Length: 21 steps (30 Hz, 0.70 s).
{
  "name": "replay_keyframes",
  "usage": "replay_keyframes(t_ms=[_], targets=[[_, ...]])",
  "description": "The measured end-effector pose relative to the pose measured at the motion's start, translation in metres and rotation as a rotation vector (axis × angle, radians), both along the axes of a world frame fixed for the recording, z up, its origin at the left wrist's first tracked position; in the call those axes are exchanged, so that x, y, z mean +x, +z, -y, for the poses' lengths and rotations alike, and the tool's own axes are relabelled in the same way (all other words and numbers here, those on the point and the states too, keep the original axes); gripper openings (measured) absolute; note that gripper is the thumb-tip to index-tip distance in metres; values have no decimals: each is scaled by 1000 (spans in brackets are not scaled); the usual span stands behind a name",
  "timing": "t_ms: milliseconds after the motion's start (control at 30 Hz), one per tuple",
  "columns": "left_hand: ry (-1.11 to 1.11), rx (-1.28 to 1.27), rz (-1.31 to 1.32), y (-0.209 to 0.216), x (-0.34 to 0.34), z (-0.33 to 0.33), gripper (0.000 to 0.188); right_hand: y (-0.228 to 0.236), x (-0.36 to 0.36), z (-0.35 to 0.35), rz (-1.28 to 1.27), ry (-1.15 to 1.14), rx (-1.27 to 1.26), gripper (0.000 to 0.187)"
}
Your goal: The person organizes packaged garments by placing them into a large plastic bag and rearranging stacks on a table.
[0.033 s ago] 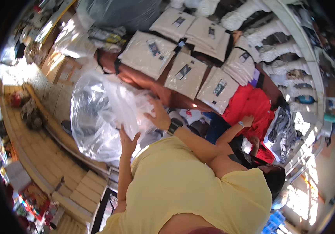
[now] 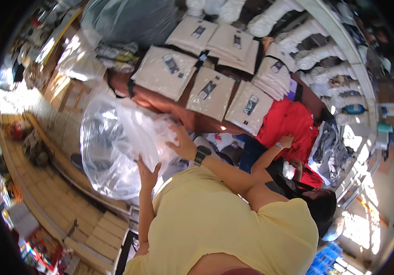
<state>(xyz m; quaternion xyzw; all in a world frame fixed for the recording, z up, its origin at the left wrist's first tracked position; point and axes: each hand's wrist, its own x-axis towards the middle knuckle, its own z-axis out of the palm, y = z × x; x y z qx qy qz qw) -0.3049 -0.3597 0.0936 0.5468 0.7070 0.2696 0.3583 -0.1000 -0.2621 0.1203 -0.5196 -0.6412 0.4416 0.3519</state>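
Observation:
A large clear plastic bag [image 2: 107, 151], puffed out and crinkled, spreads in front of me on the left. My left hand [image 2: 148, 173] is at its near right side, fingers stretched up against the film and thumb apart. On the bag's right side is my right hand [image 2: 184, 145], with a dark watch [image 2: 202, 155] at the wrist. Its thumb and fingers are spread, the tips touching the whitish, bunched film [image 2: 148, 137]. What lies behind or inside the cloudy folds is hard to make out.
Packed beige garments in clear sleeves [image 2: 210, 88] lie on a brown-covered table [image 2: 148, 98] ahead. To my right a co-worker's hand [image 2: 286, 141] rests on red cloth [image 2: 286, 120]. White wrapped rolls [image 2: 318, 59] line a rack behind. A tan slatted surface [image 2: 64, 183] is at left.
The view has shifted slightly, so the table and packs sit a little lower and further left. Both hands keep nearly the same pose at the bag.

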Motion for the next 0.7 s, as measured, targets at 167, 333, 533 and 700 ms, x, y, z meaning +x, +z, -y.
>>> replay_keyframes(t_ms=[167,333,533,700], targets=[[-187,-57,-17,8,-5,-25,90,2,50,22,140,-48,-101,55],[-275,-94,-81,10,-31,-35,89,8,70,35,168,-102,-122,50],[-272,-159,-93,12,-29,-43,87,0,85,42,145,-187,-154,49],[-204,-189,-56,11,-22,-39,85,0,87,41,161,-151,-164,48]])
